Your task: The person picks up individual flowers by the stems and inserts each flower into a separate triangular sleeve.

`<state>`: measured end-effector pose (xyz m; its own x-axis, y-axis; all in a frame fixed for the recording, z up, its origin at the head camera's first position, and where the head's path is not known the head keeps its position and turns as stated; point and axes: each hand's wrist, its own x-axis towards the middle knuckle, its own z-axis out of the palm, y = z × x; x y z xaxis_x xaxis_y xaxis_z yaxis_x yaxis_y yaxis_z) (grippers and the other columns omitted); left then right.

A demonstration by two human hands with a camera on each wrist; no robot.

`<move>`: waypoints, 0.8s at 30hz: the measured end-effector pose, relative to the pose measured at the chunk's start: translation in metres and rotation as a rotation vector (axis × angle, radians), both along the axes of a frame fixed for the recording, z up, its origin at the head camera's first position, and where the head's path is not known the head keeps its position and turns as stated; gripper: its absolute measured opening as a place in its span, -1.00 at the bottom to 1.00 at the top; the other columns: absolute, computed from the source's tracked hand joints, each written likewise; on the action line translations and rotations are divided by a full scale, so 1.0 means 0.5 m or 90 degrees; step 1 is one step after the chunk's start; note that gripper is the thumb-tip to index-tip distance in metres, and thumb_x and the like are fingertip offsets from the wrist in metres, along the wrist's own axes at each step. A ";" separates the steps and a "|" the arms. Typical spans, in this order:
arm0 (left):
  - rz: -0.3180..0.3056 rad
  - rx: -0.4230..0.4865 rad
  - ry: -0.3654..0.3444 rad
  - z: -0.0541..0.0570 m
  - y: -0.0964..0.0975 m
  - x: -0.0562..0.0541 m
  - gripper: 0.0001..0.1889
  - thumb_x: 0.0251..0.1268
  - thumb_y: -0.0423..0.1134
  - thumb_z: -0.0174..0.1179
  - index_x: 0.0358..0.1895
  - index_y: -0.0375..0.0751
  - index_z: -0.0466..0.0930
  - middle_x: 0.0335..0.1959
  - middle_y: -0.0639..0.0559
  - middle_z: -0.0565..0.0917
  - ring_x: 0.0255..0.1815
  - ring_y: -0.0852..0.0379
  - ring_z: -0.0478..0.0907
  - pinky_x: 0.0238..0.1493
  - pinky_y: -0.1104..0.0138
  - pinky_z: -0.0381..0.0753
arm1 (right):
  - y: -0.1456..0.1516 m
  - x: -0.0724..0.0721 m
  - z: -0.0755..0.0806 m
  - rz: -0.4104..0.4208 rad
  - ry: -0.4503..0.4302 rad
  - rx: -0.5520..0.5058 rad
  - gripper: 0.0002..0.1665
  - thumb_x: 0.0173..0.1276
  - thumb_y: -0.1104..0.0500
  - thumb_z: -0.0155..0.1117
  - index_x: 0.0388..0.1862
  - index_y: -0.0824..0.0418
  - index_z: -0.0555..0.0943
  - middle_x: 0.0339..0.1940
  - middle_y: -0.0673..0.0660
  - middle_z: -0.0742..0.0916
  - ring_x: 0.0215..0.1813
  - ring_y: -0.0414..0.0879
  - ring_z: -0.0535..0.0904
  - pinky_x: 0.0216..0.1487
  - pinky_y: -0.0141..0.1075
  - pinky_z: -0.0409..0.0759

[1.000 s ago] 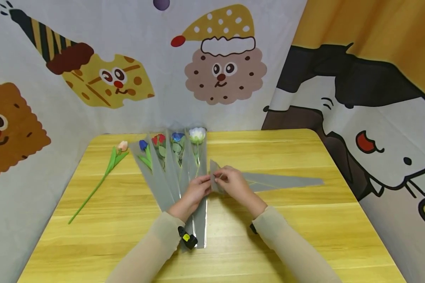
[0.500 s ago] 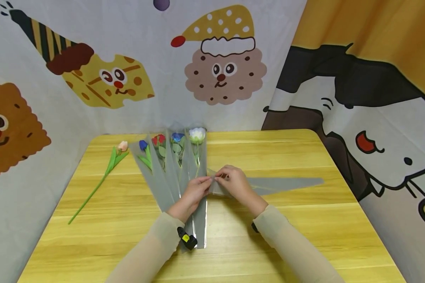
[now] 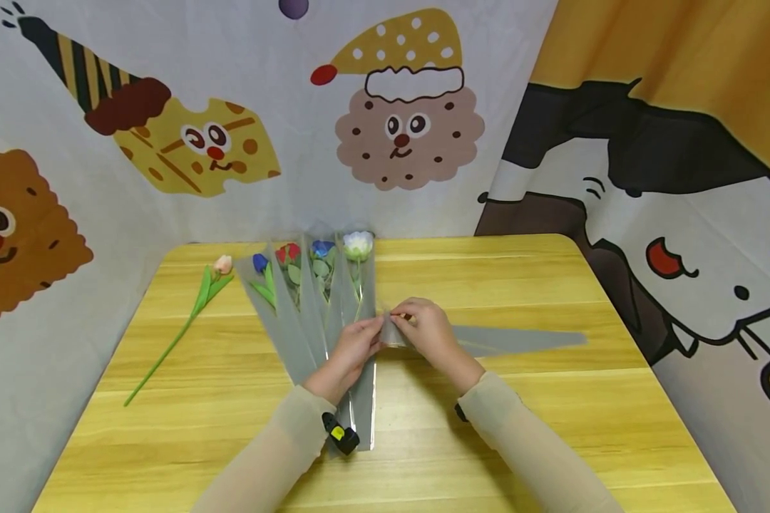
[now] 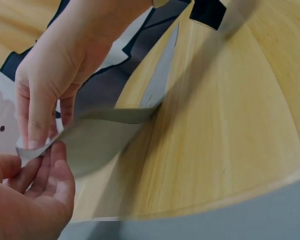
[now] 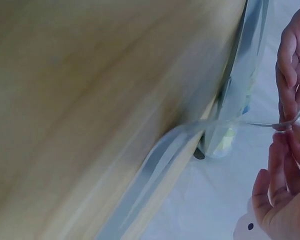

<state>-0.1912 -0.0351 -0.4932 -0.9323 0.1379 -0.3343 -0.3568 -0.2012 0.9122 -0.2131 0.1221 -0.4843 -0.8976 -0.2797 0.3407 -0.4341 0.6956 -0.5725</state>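
My left hand (image 3: 354, 349) and right hand (image 3: 428, 333) meet near the middle of the table in the head view. Between fingers and thumbs they pinch the wide end of a grey, translucent flower sleeve (image 3: 520, 340), whose narrow end points right along the tabletop. In the left wrist view the raised mouth of the flower sleeve (image 4: 105, 135) bows away from both hands. Just left of it, partly under my left forearm, lie several overlapping grey sleeves (image 3: 289, 328) with flowers inside: a blue tulip (image 3: 259, 263), a red rose (image 3: 289, 252), a blue rose (image 3: 322, 248) and a white bloom (image 3: 358, 245).
A loose pink tulip (image 3: 222, 265) with a green stem lies at the left of the wooden table (image 3: 552, 427). Behind the table's far edge hangs a printed cloth (image 3: 231, 43) with cartoon figures. A yellow curtain-like cloth (image 3: 712, 57) is at the right.
The wide end of the sleeve stood up between my hands and is now lower and flatter. Its tail has shifted slightly toward me. My hands have hardly moved.
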 end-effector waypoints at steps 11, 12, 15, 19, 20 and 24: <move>0.006 0.019 0.024 -0.002 -0.003 0.000 -0.60 0.42 -0.20 0.04 0.07 -0.53 0.50 -0.25 0.09 0.54 -0.34 0.29 0.46 -0.25 0.48 0.52 | -0.003 0.002 0.008 0.011 0.055 -0.011 -0.88 0.16 0.14 0.42 -0.31 0.12 0.73 -0.24 -0.01 0.76 -0.14 -0.11 0.61 -0.04 -0.23 0.59; 0.001 0.027 0.035 -0.004 -0.004 0.001 -0.58 0.41 -0.17 0.06 0.06 -0.53 0.51 -0.24 0.05 0.56 -0.33 0.26 0.48 -0.23 0.46 0.55 | -0.003 0.002 0.007 0.007 0.054 -0.014 -0.89 0.16 0.14 0.42 -0.32 0.11 0.72 -0.25 -0.01 0.77 -0.16 -0.11 0.60 -0.06 -0.24 0.59; -0.023 0.056 0.075 -0.016 -0.008 -0.001 -0.55 0.38 -0.10 0.09 0.05 -0.49 0.53 -0.12 -0.07 0.62 -0.22 0.18 0.57 -0.17 0.41 0.60 | -0.003 0.002 0.005 0.000 0.053 -0.022 -0.92 0.18 0.17 0.40 -0.33 0.11 0.73 -0.25 -0.02 0.77 -0.18 -0.13 0.59 -0.10 -0.26 0.58; -0.035 0.048 0.069 -0.014 -0.006 -0.002 -0.55 0.42 -0.11 0.04 0.10 -0.48 0.51 0.04 -0.30 0.59 0.01 -0.01 0.59 0.01 0.26 0.61 | -0.004 0.002 0.007 -0.009 0.055 -0.022 -0.94 0.20 0.19 0.38 -0.34 0.11 0.74 -0.25 -0.02 0.77 -0.18 -0.13 0.59 -0.09 -0.26 0.58; -0.026 0.029 0.048 -0.002 -0.003 0.002 -0.55 0.43 -0.14 0.02 0.12 -0.50 0.48 0.08 -0.34 0.56 0.03 -0.04 0.57 0.04 0.25 0.59 | -0.004 0.002 0.007 -0.011 0.056 -0.020 -0.94 0.20 0.19 0.38 -0.34 0.11 0.74 -0.25 -0.02 0.77 -0.18 -0.13 0.59 -0.10 -0.26 0.58; -0.008 0.012 0.021 -0.002 0.001 -0.001 -0.59 0.45 -0.20 -0.02 0.11 -0.53 0.47 0.04 -0.30 0.55 -0.07 0.03 0.56 -0.06 0.34 0.60 | -0.005 0.002 0.009 -0.017 0.054 -0.009 -0.95 0.21 0.18 0.37 -0.34 0.11 0.72 -0.27 -0.03 0.77 -0.21 -0.13 0.58 -0.13 -0.27 0.58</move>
